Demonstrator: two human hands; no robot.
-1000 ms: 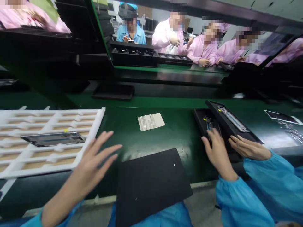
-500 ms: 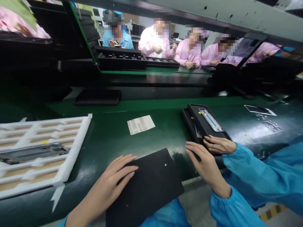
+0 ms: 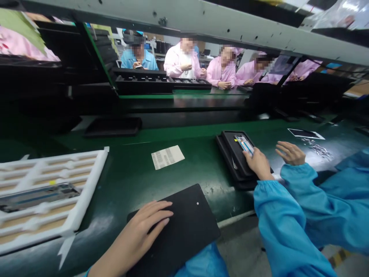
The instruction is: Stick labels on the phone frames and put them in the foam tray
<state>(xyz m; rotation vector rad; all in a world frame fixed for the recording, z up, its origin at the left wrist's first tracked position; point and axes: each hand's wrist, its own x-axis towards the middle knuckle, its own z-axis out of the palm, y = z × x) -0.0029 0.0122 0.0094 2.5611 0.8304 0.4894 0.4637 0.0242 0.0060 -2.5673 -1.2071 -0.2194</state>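
My left hand [image 3: 144, 231] lies flat, fingers stretched out, on the near left corner of a black pad [image 3: 184, 227] at the bench's front edge. It holds nothing. My right hand [image 3: 258, 163], in a blue sleeve, reaches onto a stack of black trays [image 3: 230, 154]. Its fingers curl on the near end of a phone frame [image 3: 244, 144] lying in the top tray. Just right of the trays a co-worker's hand [image 3: 290, 152], also in a blue sleeve, hovers with its fingers loosely spread.
A white foam rack [image 3: 86, 184] at the left holds another phone frame [image 3: 40, 194]. A barcode sheet [image 3: 167, 156] lies on the green belt [image 3: 132, 173]. A flat panel [image 3: 305, 133] and small loose parts [image 3: 315, 146] sit far right. Several people work behind black trays [image 3: 144, 79].
My right hand moved from the bench's front edge up onto the phone frame in the top tray. The co-worker's hand left the tray and moved right. My left hand stayed on the pad.
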